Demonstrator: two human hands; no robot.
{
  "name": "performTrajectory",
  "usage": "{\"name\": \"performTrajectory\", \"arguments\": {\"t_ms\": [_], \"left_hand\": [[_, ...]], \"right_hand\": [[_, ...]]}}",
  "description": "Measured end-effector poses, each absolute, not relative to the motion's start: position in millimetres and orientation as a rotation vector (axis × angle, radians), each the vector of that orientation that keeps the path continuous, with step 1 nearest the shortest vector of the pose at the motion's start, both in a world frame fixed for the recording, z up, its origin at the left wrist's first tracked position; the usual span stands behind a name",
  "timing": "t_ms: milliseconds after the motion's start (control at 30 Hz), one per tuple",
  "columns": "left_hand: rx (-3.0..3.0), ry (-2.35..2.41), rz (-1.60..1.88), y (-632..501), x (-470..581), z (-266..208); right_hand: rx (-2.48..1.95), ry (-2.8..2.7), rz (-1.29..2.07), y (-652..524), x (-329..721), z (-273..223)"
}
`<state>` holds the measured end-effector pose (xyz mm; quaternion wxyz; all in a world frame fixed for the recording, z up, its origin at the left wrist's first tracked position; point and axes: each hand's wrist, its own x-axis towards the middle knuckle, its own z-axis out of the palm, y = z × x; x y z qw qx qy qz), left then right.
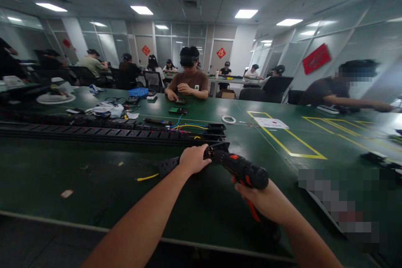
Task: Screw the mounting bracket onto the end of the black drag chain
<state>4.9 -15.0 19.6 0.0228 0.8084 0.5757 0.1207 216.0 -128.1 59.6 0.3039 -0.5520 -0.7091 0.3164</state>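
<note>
Your left hand (pixel 194 161) clasps the power strip (pixel 168 166); your right hand (pixel 263 202) wraps the drill (pixel 240 168). Work at the strip's end looks under way, completion unclear

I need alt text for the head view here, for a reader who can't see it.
A person's right hand holds a black-and-orange power drill, its nose at one end of a black socket strip gripped in the left hand. Long black strips lie beyond on the green table, and someone in a brown shirt sits across it.
</note>
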Motion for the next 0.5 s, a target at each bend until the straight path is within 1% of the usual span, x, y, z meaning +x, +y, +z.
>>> {"name": "performTrajectory", "arguments": {"t_ms": [300,500], "left_hand": [[2.532,1.756,0.412,-13,4,17],[2.551,1.759,0.431,-11,4,14]], "right_hand": [[-1.467,-1.82,0.979,-121,226,59],[-1.472,-1.833,1.004,-120,227,59]]}}
